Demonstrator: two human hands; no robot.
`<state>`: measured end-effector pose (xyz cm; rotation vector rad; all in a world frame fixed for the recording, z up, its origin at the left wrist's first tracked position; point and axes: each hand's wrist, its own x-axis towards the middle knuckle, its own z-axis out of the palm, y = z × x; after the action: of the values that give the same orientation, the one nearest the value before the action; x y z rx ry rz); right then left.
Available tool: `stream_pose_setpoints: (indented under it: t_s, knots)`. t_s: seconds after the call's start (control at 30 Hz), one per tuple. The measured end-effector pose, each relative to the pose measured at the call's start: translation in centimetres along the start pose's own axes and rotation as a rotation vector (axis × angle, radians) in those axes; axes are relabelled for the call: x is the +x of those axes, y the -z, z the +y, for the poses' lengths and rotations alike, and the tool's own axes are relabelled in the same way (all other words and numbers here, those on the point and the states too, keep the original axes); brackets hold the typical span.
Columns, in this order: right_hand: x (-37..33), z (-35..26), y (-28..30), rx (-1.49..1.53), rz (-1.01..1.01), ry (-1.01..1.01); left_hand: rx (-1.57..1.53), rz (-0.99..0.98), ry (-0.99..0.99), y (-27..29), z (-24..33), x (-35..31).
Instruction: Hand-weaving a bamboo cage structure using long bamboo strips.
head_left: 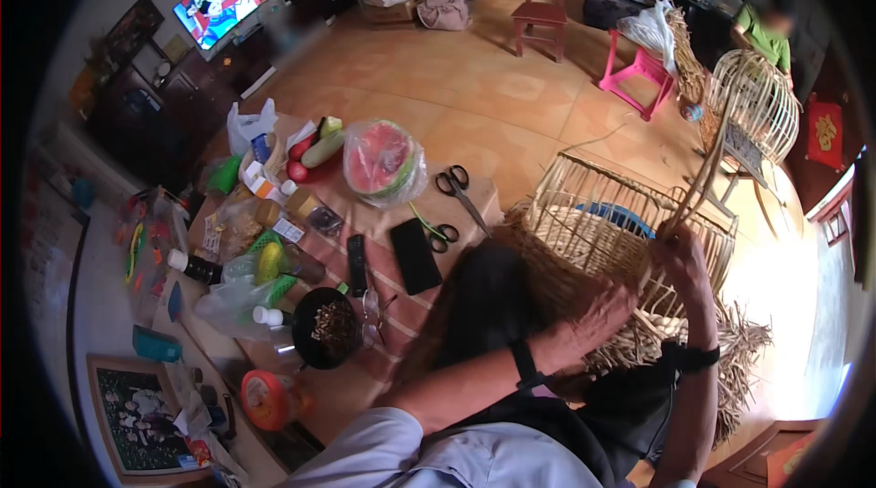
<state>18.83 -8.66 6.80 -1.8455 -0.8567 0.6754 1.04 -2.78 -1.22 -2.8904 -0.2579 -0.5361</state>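
Observation:
In front of me on the right stands a partly woven wicker basket with an openwork frame of thin rods and a blue thing inside it. My right hand is closed round a long straw strand, which rises from the fingers towards the far right. Just left of it and lower, my left hand rests against the near side of the basket. Its fingers are curled by the weave, and what they grip is hidden. Loose straw bunches below both hands. Dark bands circle both wrists.
At my left, a cloth-covered table holds wrapped watermelon, scissors, a black phone, a remote and a dark bowl. Beyond are a pink stool, a wooden chair and a person behind another basket.

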Motion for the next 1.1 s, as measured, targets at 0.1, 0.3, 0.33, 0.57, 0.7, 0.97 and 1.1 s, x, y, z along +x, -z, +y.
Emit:
stream_pose_setpoints:
  t_s: [0.1,0.3,0.33,0.57,0.7,0.97,1.1]
  knots:
    - [-0.6,-1.3,-1.6,-0.191,0.083,-0.029,-0.172,-0.116,0.047,0.2,-0.4,0.5]
    - [-1.3,-0.1,-2.5,-0.798,0.279,0.292,-0.475,-0.376,0.277,-2.4,1.2,1.7]
    - [-0.9,0.1,-2.7,-0.857,0.268,0.272,-0.355,-0.048,0.218,-5.8,2.6,0.0]
    - [0.2,5.7,-2.4,-0.847,0.456,0.442,0.665,0.079,-0.083,-12.4,4.1,-3.5]
    - [-1.6,2.2,-3.2,-0.684,0.441,0.337,-0.351,-0.016,0.111,-5.4,3.1,-0.1]
    - [-1.9,1.9,-2.7,-0.517,0.323,0.233,-0.099,0.227,0.268,-5.4,2.5,1.0]
    - [-2.2,4.7,-2.2,-0.179,0.482,0.172,-0.089,0.238,0.267,-6.5,2.9,0.6]
